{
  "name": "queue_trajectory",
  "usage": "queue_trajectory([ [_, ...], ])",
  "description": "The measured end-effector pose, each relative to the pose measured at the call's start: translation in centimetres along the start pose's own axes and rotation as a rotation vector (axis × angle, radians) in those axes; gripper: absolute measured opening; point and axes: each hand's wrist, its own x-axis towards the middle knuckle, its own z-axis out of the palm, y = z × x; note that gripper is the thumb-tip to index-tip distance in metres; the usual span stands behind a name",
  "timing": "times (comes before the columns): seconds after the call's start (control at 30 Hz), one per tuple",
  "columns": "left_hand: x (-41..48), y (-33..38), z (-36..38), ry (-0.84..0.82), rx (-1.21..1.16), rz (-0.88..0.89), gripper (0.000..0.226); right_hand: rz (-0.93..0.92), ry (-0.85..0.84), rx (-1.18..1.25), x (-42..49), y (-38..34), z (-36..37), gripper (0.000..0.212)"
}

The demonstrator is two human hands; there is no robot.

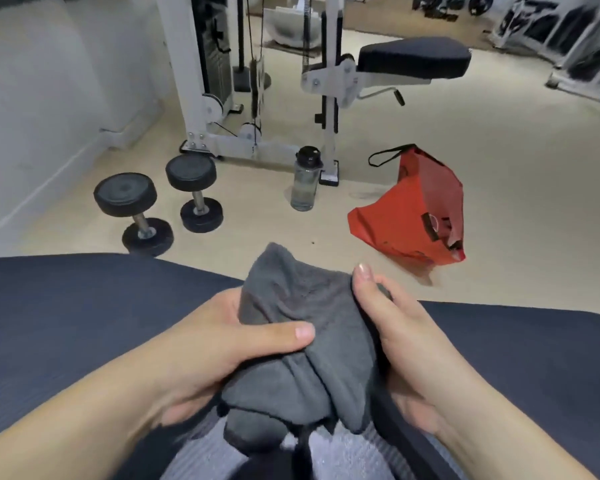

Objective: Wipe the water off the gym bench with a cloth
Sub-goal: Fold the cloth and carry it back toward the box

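Grey cloth [309, 313]: soft fleecy weave, bunched in folds, held over near edge of table [66, 306] between both hands. Left grip [222, 344] pinching cloth, thumb flat on top, fingers under. Right grip [395, 334] curled round cloth's right edge, thumb upright. Table: dark navy padding, fine ribbed texture. On floor beyond: two black round-headed dumbbells [132, 213] with metal handles, clear plastic bottle [305, 181] with black cap, crumpled red bag [416, 213] with black strap. Bag markings too blurred to read.
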Motion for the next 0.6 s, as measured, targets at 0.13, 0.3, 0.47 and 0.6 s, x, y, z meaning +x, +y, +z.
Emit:
queue_trajectory([
  [0.13, 1.6, 3.3, 3.7, 0.054, -0.015, -0.124, 0.026, 0.131, 0.079, 0.172, -0.6, -2.9, -1.7, 0.056],
  [0.3, -1.0, 10.6, 9.8, -0.086, 0.03, -0.273, 0.038, 0.263, 0.121, 0.245, -5.8, -9.5, -2.7, 0.056],
  [0.47, -4.6, 22.4, 17.2, -0.147, 0.04, -0.288, 0.063, 0.301, 0.146, 0.16, -12.4, -23.6, -2.7, 0.053],
  [0.6, -8.0, 32.1, 24.8, -0.237, 0.186, -0.299, 0.07, 0.359, 0.174, 0.096, -18.8, -34.4, -3.7, 0.055],
])
